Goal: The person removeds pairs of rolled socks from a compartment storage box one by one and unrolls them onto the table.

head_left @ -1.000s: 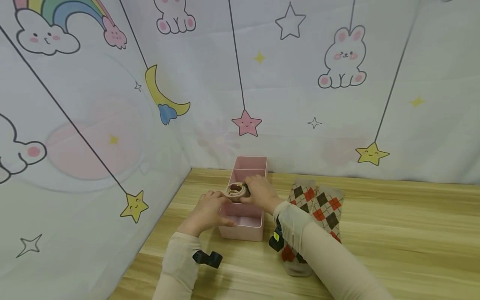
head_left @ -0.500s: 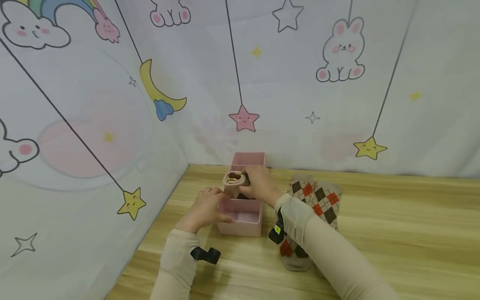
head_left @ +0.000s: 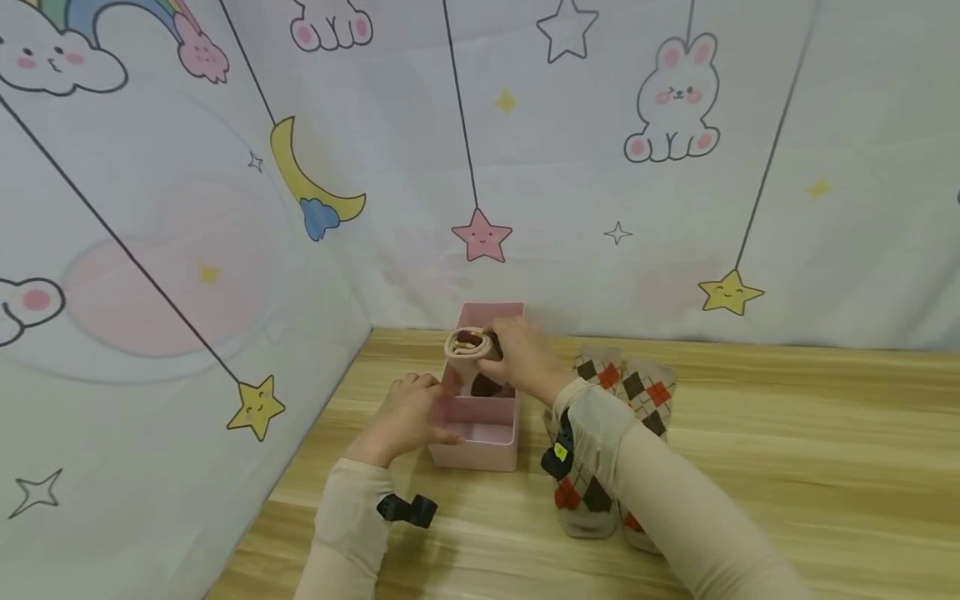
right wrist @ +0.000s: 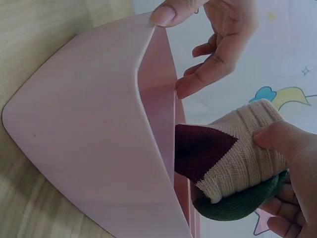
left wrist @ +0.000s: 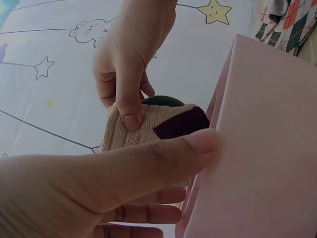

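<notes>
My right hand (head_left: 525, 354) grips a rolled sock (head_left: 467, 346), beige ribbed with a dark maroon patch and dark green at one side. In the right wrist view, the thumb lies on the ribbed cuff of the rolled sock (right wrist: 242, 144), with the fingers beneath. The roll stands over the middle compartment of a pink divided box (head_left: 474, 456), its lower end close to the divider. At the box's left side is my left hand (head_left: 401, 417), its thumb touching the front corner of the rim. In the left wrist view, its fingers look loosely extended beside the wall.
A pair of beige argyle socks (head_left: 581, 500) lies flat on the wooden table (head_left: 787, 467), right of the box and partly under my right forearm. A white printed cloth (head_left: 570, 275) rises behind the table and along its left. Each wrist wears a black camera (head_left: 408, 509).
My right hand has lifted the rolled sock up from the middle compartment, showing more of its maroon part. My left hand stays at the box's rim. The head view has shifted slightly.
</notes>
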{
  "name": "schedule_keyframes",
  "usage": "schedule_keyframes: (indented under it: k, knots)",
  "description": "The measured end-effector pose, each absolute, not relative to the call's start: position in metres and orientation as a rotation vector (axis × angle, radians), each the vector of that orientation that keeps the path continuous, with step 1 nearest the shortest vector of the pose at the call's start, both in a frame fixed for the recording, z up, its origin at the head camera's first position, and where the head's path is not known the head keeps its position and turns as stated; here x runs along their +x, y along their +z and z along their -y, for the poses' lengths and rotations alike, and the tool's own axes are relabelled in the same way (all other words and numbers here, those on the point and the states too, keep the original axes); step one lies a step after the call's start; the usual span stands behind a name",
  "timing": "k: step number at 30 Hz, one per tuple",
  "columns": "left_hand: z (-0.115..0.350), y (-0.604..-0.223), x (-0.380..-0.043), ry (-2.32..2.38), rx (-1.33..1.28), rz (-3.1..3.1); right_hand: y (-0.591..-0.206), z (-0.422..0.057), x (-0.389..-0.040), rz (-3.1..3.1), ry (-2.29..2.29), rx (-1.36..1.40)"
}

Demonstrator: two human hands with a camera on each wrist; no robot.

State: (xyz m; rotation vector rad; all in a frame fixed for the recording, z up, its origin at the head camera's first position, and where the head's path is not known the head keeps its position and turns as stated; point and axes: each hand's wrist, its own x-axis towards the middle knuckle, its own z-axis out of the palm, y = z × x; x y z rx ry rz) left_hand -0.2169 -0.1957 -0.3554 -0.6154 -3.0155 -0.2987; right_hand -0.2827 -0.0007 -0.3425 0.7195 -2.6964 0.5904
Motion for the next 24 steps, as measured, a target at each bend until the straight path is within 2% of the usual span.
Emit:
schedule_keyframes:
  k: [12,24]
  knots:
    - [0.184,-0.352,-0.213,-0.341,-0.652,2.953,-0.331,-0.020,-0.274,2.654,0.559,0.709]
    - [0.160,-0.351,-0.207,-0.336,-0.757,2.621,-0.325,-0.048,-0.268,2.562,0.550,0.721]
